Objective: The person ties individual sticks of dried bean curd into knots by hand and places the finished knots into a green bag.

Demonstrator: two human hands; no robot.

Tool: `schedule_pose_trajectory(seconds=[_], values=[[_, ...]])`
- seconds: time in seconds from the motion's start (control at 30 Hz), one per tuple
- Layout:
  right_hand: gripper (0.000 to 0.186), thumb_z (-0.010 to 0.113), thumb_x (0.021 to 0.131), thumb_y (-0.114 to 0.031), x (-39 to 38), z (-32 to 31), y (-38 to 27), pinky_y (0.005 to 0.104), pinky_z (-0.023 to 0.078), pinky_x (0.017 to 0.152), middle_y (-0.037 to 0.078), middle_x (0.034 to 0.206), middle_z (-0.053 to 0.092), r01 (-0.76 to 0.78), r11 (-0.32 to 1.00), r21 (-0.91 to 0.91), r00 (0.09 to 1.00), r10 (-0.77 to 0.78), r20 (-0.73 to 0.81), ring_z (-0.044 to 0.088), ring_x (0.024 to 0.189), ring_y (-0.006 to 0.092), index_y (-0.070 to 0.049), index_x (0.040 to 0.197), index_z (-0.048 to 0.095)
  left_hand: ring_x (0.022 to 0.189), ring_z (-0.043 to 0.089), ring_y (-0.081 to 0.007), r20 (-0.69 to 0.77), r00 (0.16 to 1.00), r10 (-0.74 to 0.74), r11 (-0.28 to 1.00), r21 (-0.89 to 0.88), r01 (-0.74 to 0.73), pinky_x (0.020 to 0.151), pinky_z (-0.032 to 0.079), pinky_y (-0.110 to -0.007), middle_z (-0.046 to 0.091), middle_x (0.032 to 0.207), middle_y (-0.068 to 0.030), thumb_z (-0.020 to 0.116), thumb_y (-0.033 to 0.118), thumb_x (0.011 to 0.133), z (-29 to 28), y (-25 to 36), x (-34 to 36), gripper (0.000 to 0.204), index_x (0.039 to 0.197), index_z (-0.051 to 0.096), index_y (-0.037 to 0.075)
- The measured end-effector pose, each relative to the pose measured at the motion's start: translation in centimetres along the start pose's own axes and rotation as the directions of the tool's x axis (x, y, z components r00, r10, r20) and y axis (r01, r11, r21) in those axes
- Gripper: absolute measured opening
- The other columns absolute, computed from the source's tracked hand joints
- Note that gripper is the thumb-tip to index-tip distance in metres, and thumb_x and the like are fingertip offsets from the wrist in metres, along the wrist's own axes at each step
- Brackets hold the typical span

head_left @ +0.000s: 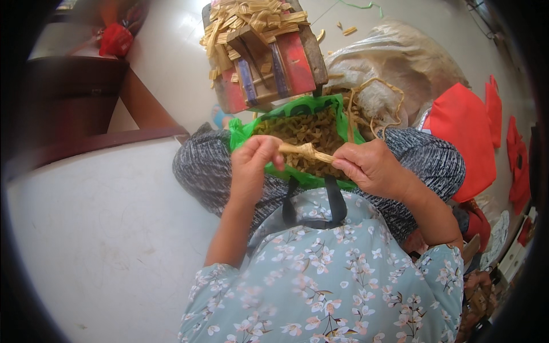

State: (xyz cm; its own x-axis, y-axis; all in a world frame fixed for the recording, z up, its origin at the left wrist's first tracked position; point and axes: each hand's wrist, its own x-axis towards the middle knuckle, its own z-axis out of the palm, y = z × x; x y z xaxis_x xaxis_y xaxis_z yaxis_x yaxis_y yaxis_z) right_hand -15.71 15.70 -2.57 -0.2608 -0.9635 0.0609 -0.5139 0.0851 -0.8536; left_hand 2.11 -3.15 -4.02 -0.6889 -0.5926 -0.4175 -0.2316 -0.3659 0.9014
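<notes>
A pale tan strip of dried plant fibre (306,150), with a folded knot near its middle, stretches between my two hands. My left hand (250,166) is closed on its left end. Thumb and fingers of my right hand (372,167) pinch it just right of the knot. A long thin strand (394,94) loops up beyond my right hand; whether it belongs to the same strip I cannot tell. Under my hands, a green plastic bag (241,132) lies open in my lap, holding many small brownish folded pieces (303,127).
Ahead stands a low red-topped wooden stool (300,68) with a wooden block device (251,48) and a heap of cut strips (251,17). A big whitish sack (400,54) lies right of it, near red bags (463,137). A white surface (108,228) extends at left.
</notes>
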Motion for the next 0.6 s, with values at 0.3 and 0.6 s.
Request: schedule_pose_trajectory(seconds=[0.3,0.6], values=[[0.017,0.065,0.091,-0.022,1.6,1.1,0.7,0.0423,0.049,0.056,0.012,0.064,0.061,0.145,0.986,-0.084,0.982,-0.133,0.136,0.063,0.058,0.0329,-0.01,0.08,0.06,0.095,0.062,-0.0216,0.77,0.552,0.32,-0.1,0.607,-0.788,0.102,0.045,-0.047,0.064,0.093,-0.0024,0.073,0.02,0.074,1.4,1.3,0.9,0.028,0.101,0.067,0.013],[0.008,0.064,0.083,-0.016,2.9,0.1,1.8,0.0432,0.05,0.054,0.01,0.065,0.06,0.207,0.971,-0.119,0.963,-0.18,0.201,0.064,0.059,0.0306,-0.01,0.083,0.059,0.082,0.059,-0.0224,0.707,0.615,0.35,-0.007,0.658,-0.753,0.094,0.047,-0.044,0.056,0.078,-0.0025,0.07,0.013,0.075,-0.5,3.1,1.2,0.013,0.086,0.063,0.014]])
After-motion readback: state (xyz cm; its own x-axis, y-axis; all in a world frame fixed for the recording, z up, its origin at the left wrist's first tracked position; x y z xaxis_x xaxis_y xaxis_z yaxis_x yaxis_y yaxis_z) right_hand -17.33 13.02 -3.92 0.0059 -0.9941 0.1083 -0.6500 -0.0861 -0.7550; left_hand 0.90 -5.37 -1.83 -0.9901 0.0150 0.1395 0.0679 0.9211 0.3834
